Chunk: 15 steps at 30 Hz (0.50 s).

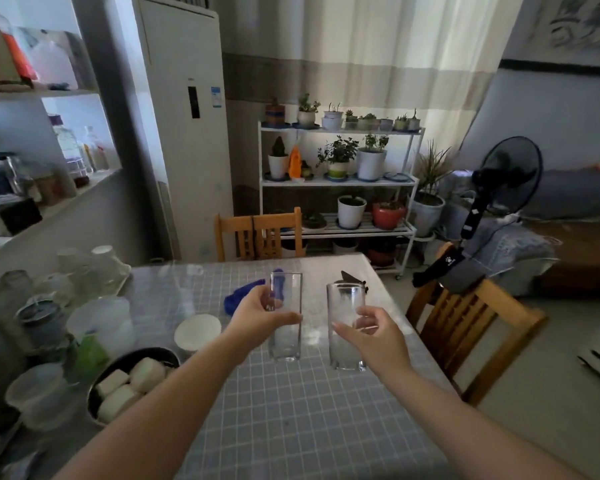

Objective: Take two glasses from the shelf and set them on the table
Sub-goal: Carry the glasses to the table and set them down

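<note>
Two tall clear glasses stand upright over the checked table [291,410]. My left hand [260,317] grips the left glass [285,341] around its middle, thumb in front. My right hand [374,334] grips the right glass [345,306] from its right side. Both glass bases sit at or just above the tablecloth; I cannot tell whether they touch it. The wall shelf [42,95] is at the far left with jars and bottles on it.
On the table's left side stand a white bowl [197,332], a dark pan of white buns [132,382], plastic containers and a tray of upturned glasses [84,271]. A blue cloth [239,296] lies behind the glasses. Wooden chairs [471,327] stand right and behind.
</note>
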{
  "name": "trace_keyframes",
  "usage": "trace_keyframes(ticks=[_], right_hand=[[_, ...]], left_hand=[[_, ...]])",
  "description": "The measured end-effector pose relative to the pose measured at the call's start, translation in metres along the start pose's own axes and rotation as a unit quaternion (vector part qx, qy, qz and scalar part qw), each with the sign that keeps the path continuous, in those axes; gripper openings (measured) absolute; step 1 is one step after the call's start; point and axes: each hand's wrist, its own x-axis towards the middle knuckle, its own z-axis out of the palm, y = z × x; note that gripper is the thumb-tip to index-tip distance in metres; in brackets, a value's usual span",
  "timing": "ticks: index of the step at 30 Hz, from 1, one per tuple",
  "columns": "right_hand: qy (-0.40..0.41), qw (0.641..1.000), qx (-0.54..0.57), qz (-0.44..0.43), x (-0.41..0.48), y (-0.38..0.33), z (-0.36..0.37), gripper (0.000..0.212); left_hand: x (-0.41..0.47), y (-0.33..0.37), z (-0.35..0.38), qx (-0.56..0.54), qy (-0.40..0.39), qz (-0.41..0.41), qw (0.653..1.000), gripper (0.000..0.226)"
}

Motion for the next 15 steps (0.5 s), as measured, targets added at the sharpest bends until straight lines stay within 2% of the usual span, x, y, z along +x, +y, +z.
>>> trace_keyframes(ticks=[8,15], right_hand=[[-0.005,0.999,-0.021,0.035,0.046,0.021,0.03,0.063],[-0.01,0.997,-0.04,0.065,0.08,0.05,0.074,0.062]], left_hand=[[0.049,-0.019,-0.005,-0.013,-0.021,-0.031,0.999,0.082],[0.087,-0.068,-0.012,-0.01,-0.024,-0.08,0.996,0.077]])
